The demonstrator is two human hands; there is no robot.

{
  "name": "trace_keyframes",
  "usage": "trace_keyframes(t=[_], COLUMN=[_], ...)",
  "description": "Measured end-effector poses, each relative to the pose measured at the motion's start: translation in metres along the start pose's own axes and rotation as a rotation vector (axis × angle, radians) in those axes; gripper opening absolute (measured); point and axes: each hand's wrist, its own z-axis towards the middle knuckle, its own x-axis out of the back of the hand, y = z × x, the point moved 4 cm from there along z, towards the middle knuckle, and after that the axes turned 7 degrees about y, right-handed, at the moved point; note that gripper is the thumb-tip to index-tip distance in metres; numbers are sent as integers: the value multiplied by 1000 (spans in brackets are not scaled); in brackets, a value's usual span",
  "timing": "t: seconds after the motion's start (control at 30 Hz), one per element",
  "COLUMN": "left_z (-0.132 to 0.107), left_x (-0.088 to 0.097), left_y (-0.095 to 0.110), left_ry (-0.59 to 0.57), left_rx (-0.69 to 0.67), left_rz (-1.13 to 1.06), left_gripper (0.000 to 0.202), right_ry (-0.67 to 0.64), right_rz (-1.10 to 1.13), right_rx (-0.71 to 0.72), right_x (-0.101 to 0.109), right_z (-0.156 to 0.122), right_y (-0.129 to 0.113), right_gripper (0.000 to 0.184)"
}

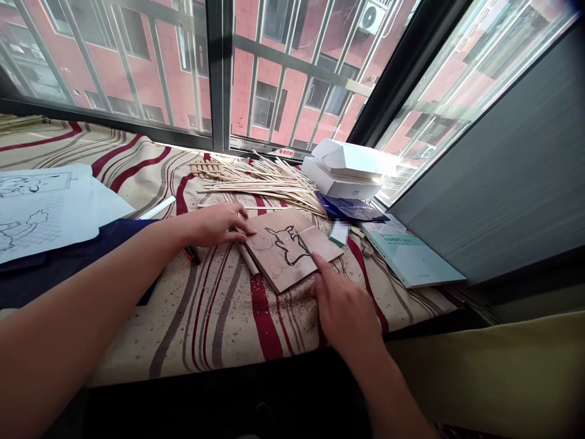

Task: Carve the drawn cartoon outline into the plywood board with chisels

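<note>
Brown wood makes the flat board (278, 259) that lies on a cream cloth with red stripes (219, 329). A black drawing of a funny animal (286, 244) is on the board, and a pale strip of wood (315, 241) lies on it to the right of the drawing.

The left hand (214, 224) sits at the board's left edge. Its fingers (240, 222) are close together and lie on that edge. A thin dark thing (234, 230) pokes out under them, but I cannot tell if they are clamped on it.

The right hand (345, 302) is by the board's bottom right corner. Its pointer finger (322, 265) sticks out toward the board, and the other fingers are curled in. That finger is at the board's edge, but I cannot tell if it touches. This hand holds nothing I can see.

Just under the left fingers, a pale stick (247, 259) lies by the board. Behind the left hand, a black marker (192, 255) lies on the cloth. Past the fingers is a big pile of thin wood sticks (260, 183). Past the right hand are a white ZTE box (342, 183) and a pale green book (406, 256). Far to the left of the left hand is a sheet of drawings (41, 207).
</note>
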Motion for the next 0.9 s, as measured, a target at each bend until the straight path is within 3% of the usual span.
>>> trace_keyframes(t=[0.1,0.17,0.37,0.5,0.73,0.9], left_z=[-2,-4,-6,-11,-13,-9], left_x=[3,8,17,22,22,11], left_y=[-1,-3,-11,-12,-2,-8], left_ry=[-5,-5,-38,5,-19,-23], left_rx=[9,31,88,92,87,64], left_rz=[-14,-20,7,31,42,27], left_gripper=[35,37,41,47,42,58], right_ry=[-52,-74,-125,-207,-266,-276], right_rz=[-58,-51,125,168,-106,-247], right_rx=[-151,-178,-199,-198,-153,-108], right_x=[-4,-5,-8,-7,-3,-2], right_z=[9,13,23,38,49,58], right_y=[27,34,33,31,47,51], right_gripper=[47,48,52,50,48,49])
